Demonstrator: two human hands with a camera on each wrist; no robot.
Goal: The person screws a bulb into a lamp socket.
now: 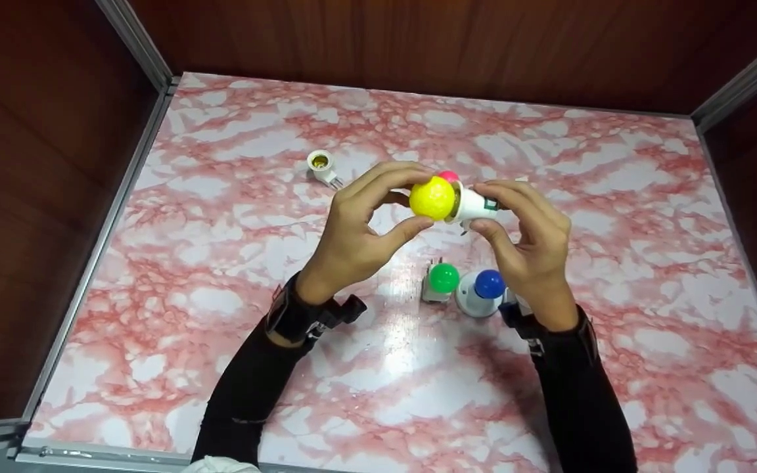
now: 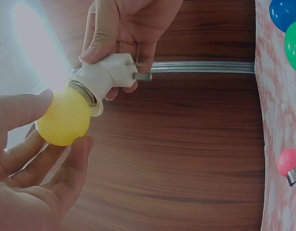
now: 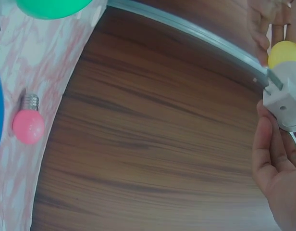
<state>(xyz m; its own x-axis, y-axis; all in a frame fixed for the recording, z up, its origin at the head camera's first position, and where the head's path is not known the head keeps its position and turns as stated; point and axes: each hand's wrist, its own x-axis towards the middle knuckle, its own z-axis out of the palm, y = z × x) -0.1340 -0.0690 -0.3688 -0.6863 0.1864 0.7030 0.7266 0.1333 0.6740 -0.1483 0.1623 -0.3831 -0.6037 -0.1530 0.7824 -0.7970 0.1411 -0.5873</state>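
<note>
Left hand (image 1: 355,243): fingers and thumb curled, pinching the yellow bulb (image 1: 432,198) around its sides. Right hand (image 1: 536,243): fingers and thumb gripping the white socket (image 1: 475,205) at its plug end. Both pieces are held up off the worktop (image 1: 352,407); in the head view they appear over its far half, slightly right of centre. Bulb and socket meet end to end; a band of the bulb's metal base shows at the socket's mouth in the left wrist view. How far it is seated: cannot tell. A flat metal prong projects from the socket's plug end.

On the worktop: pink bulb (image 2: 288,161) lies on its side, silver screw base exposed, mostly hidden behind the yellow bulb in the head view. Green bulb (image 1: 444,278) sits on a white holder (image 1: 435,295) near the middle of the worktop; blue bulb (image 1: 489,284) just beside it, toward the right edge, on a round base (image 1: 474,306). Second socket (image 1: 323,169) lies toward the far left corner, brass-coloured mouth up, prongs pointing toward the near right.
</note>
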